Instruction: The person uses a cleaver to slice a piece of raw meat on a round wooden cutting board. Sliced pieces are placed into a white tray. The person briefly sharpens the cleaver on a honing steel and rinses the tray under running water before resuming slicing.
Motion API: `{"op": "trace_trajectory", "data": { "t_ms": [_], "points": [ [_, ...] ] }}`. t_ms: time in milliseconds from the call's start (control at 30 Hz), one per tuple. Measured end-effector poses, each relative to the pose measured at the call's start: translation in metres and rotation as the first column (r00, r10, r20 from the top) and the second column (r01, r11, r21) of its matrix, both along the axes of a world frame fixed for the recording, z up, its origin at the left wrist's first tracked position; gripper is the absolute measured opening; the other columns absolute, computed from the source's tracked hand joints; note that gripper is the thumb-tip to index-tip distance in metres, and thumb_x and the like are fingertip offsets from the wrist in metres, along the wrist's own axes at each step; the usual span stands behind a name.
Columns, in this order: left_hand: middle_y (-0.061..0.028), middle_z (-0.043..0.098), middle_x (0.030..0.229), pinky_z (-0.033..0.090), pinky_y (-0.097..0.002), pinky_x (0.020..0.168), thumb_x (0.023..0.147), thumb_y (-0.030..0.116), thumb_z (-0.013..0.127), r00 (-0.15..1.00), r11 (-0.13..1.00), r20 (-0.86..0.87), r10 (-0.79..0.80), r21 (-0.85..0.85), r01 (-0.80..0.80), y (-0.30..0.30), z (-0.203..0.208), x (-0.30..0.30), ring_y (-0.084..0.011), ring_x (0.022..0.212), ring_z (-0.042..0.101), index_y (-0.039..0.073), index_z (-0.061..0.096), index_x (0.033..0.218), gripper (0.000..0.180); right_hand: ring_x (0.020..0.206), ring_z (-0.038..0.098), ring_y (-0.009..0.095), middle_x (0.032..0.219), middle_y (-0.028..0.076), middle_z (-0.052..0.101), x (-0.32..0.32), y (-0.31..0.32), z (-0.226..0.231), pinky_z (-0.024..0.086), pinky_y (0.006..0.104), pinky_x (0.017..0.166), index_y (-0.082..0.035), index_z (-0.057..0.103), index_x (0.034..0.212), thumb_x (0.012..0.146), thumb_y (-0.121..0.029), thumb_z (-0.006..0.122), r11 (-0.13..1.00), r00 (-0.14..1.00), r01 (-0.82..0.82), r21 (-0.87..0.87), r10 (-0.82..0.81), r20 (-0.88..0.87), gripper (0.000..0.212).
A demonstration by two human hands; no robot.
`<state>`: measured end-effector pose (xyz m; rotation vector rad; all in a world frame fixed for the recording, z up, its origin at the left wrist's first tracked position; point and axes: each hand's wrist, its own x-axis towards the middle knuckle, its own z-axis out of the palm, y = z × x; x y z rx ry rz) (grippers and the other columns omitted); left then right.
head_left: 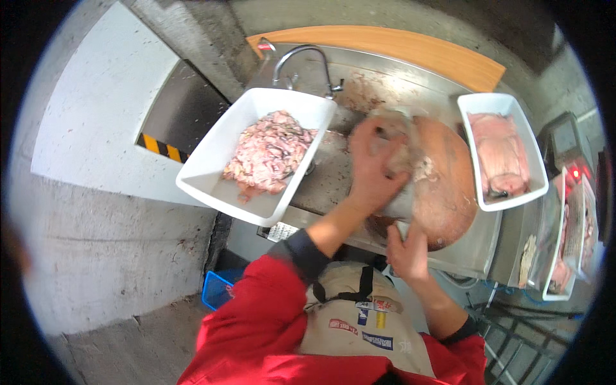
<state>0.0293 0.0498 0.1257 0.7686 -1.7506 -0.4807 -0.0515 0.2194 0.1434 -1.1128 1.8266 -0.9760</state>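
A round wooden chopping board (449, 199) lies on the steel counter in front of me. My left hand (378, 170), blurred by motion, reaches over its left side, fingers curled round a pale, greyish piece of fish (401, 138). Lower down, at the near edge of the board, my right hand (409, 251) is closed on the light handle of a knife (402, 228). What looks like its blade is a grey smear below my left hand. Fish juice and scraps wet the board's surface.
A white tub (218, 189) with a heap of pinkish fish scraps (273, 151) stands left. Another white tub (539, 183) at right holds pale pink fillets (500, 151). Behind are a curved tap (305, 50) and a wooden board (410, 48). A scale (564, 138) stands far right.
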Motion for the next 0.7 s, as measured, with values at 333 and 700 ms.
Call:
{"op": "trace_trajectory", "data": {
  "t_ms": [333, 700],
  "points": [
    [-0.0247, 0.047, 0.153, 0.035, -0.0547, 0.119, 0.098, 0.048, 0.065, 0.216, 0.65, 0.945, 0.246, 0.005, -0.76, -0.103, -0.027, 0.229, -0.0477, 0.142, 0.04, 0.011, 0.054, 0.149, 0.064, 0.049, 0.059, 0.02, 0.06, 0.008, 0.06, -0.002, -0.023, -0.021, 0.048, 0.0388, 0.049, 0.0, 0.055, 0.097, 0.104, -0.022, 0.055, 0.947, 0.865, -0.29, 0.136, 0.199, 0.46, 0.023],
    [-0.0255, 0.028, 0.165, 0.022, -0.0554, 0.126, 0.092, 0.023, 0.072, 0.824, 0.929, 0.528, -0.205, 0.37, -0.007, -0.019, -0.121, -0.03, -0.048, 0.154, 0.021, 0.009, 0.039, 0.157, 0.074, 0.046, 0.055, 0.017, 0.065, 0.004, 0.056, -0.141, 0.066, -0.123, 0.046, 0.035, 0.04, -0.006, 0.055, 0.104, 0.106, -0.017, 0.058, 0.884, 0.767, 0.444, 0.148, -0.46, 0.448, 0.011]
  ]
}}
